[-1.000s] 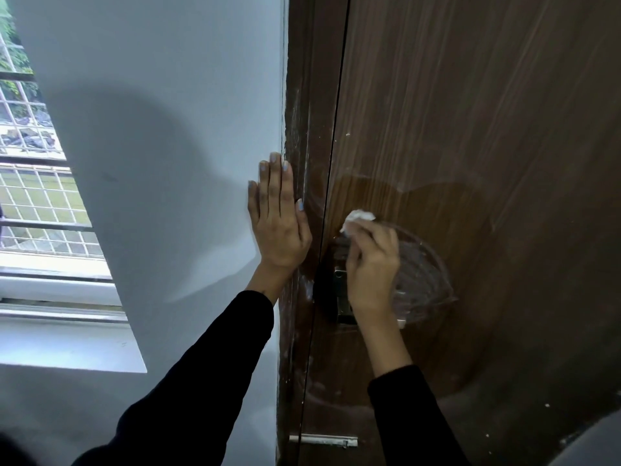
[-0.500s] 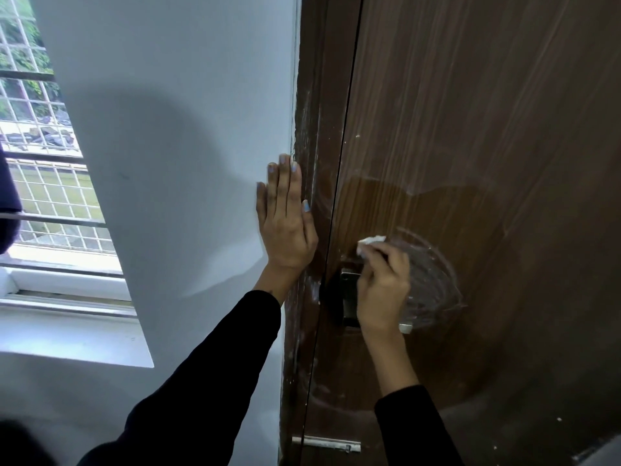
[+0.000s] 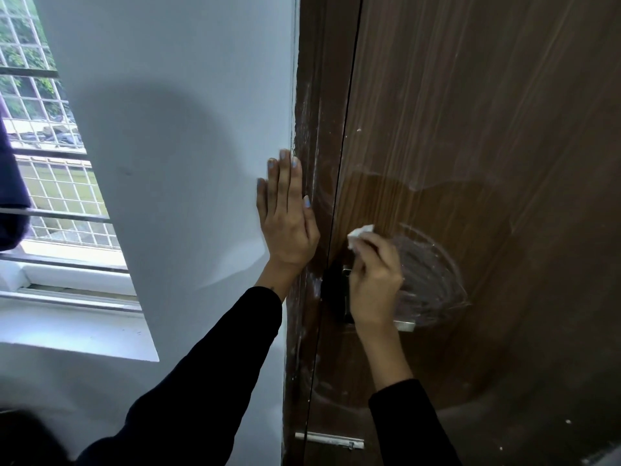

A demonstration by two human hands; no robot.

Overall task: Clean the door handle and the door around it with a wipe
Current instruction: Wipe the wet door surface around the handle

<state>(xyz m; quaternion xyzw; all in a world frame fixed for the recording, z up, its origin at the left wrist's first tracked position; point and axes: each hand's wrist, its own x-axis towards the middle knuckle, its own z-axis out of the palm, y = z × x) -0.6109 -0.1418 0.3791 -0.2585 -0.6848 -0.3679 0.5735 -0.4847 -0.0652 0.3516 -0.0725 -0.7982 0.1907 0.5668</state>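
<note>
Left hand [image 3: 287, 213] is flat and spread on the white wall [image 3: 174, 129], fingertips right at the brown door frame [image 3: 312, 95] edge. Right hand [image 3: 374, 280] pinches a crumpled white wipe [image 3: 359, 235] against the door [image 3: 487, 146], just above the handle [image 3: 405, 325], which it mostly hides. Smeary arc marks sit right of it, with plenty of bare door beyond. The window [image 3: 50, 163] is far left.

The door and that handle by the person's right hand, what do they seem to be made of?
The door looks like wood or a wood-grain laminate: brown with long grain streaks and a dull sheen, hazy with whitish smears. The handle, mostly hidden behind the right hand, shows a pale, shiny end, probably metal. Its plate looks dark; I cannot tell its material.
</note>
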